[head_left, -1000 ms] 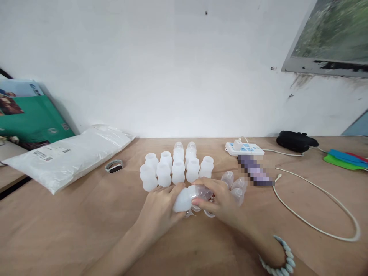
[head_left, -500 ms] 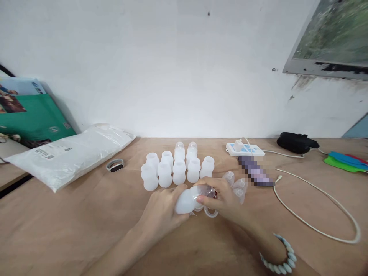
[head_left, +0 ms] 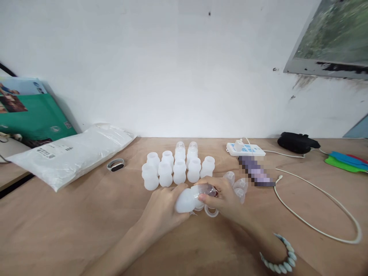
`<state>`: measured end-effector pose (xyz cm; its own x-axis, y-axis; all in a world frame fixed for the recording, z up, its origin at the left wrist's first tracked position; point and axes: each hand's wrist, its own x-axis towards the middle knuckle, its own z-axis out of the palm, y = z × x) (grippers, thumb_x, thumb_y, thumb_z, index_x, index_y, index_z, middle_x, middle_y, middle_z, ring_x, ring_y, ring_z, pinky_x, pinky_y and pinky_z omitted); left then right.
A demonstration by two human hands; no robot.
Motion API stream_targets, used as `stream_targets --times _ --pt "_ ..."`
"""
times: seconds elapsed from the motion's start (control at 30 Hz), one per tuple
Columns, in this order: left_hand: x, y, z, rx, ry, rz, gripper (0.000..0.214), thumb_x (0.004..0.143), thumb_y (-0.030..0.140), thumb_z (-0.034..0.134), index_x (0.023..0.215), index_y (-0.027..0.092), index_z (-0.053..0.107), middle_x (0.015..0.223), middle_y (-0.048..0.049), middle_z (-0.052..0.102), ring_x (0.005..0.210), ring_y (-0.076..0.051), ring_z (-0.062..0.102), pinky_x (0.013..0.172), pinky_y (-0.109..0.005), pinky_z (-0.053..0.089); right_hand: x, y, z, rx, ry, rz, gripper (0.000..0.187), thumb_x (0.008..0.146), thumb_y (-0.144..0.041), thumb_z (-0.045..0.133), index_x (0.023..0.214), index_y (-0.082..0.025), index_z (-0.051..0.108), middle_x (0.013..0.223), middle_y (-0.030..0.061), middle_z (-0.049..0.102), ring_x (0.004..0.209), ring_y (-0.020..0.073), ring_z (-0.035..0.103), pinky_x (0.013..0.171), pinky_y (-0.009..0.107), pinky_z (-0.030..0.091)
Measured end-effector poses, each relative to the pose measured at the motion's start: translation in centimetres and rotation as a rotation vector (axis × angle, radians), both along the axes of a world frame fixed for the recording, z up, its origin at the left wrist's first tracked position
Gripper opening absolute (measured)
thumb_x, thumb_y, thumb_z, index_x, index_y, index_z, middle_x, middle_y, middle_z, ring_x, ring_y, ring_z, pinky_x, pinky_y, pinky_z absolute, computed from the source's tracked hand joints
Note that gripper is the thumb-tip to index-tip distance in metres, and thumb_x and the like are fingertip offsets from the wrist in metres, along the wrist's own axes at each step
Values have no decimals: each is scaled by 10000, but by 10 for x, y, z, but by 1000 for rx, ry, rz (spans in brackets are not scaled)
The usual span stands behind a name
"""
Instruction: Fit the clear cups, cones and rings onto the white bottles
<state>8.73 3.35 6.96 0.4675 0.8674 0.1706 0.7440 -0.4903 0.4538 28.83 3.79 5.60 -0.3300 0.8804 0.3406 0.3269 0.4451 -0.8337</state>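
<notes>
In the middle of the table, my left hand [head_left: 163, 205] is wrapped round the frosted white body of a small baby bottle [head_left: 185, 200], held tilted on its side. The fingers of my right hand [head_left: 222, 193] close round the clear cap [head_left: 205, 189] at the bottle's other end. Behind my hands stand several open white bottle bodies [head_left: 179, 172]. Two bottles with clear domed caps [head_left: 192, 149] stand in the back row. Just right of my right hand lie several loose clear caps [head_left: 240, 188]. A white ring [head_left: 211, 211] lies below my right fingers, with other parts partly hidden there.
A white plastic parcel [head_left: 77, 157] and a grey fitness band [head_left: 115, 165] lie to the left. On the right are a power strip [head_left: 245, 149], a blurred phone [head_left: 255, 171], a white cable [head_left: 324, 195], a black case [head_left: 299, 142] and coloured sheets [head_left: 346, 161].
Both hands keep their hold on the bottle and its cap, with hardly any movement. The whole view has shifted very slightly.
</notes>
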Motion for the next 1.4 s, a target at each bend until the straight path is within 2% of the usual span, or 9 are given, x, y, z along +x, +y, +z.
stream_targets --times 0.07,0.17,0.23,0.4,0.47,0.67,0.9,1.13,1.4 --pt "-1 1 0 -13 -16 -5 146 742 298 605 865 222 620 717 14 709 607 -198 645 509 -233 316 -1 0 -1 18 -5 -26 275 829 -442 672 870 -176 725 667 0 643 569 141 521 517 246 407" --pt "-3 2 0 -21 -16 -1 173 748 343 630 873 223 633 689 16 695 598 -201 636 504 -236 309 -3 -1 -4 161 -42 -86 315 807 -479 691 876 -174 725 677 4 641 566 133 506 530 249 406" --pt "-3 2 1 -37 -27 -1 173 725 303 641 878 223 647 691 19 694 607 -200 635 509 -236 319 -3 -2 -5 213 -43 -99 325 802 -496 692 859 -177 721 670 7 635 566 136 506 528 254 403" --pt "0 0 0 -124 -119 -36 204 690 213 614 888 219 663 752 14 713 666 -200 646 548 -238 386 -1 -1 0 52 2 -35 289 842 -463 646 824 -182 707 620 14 617 542 154 504 493 274 394" --pt "0 1 0 -128 -128 -39 192 692 213 605 877 213 656 738 14 704 659 -197 640 549 -238 389 0 0 0 55 -6 -35 298 850 -464 637 820 -176 706 625 16 620 545 153 509 495 272 395" --pt "-3 5 2 -148 -93 -25 143 681 260 615 813 208 635 669 26 668 607 -183 611 513 -229 353 -1 1 -6 304 -50 -65 407 850 -569 631 888 -171 711 704 32 678 615 159 560 571 272 454" --pt "-2 5 -1 -167 -163 -92 228 676 192 593 892 201 668 744 11 703 652 -182 630 547 -233 397 4 1 0 69 -47 -6 289 871 -467 626 831 -195 716 625 19 645 525 157 535 473 275 424" --pt "-4 5 3 -112 -98 -53 181 711 297 637 872 217 658 680 27 681 621 -181 621 519 -225 374 0 1 -8 451 -66 -42 446 865 -599 612 919 -168 715 738 58 697 642 191 610 613 310 507" --pt "-1 3 0 -148 -179 -94 156 694 223 619 844 206 656 717 19 692 634 -175 622 544 -233 400 4 -2 3 57 -14 0 294 859 -473 637 856 -192 723 674 36 663 577 182 550 513 297 424"
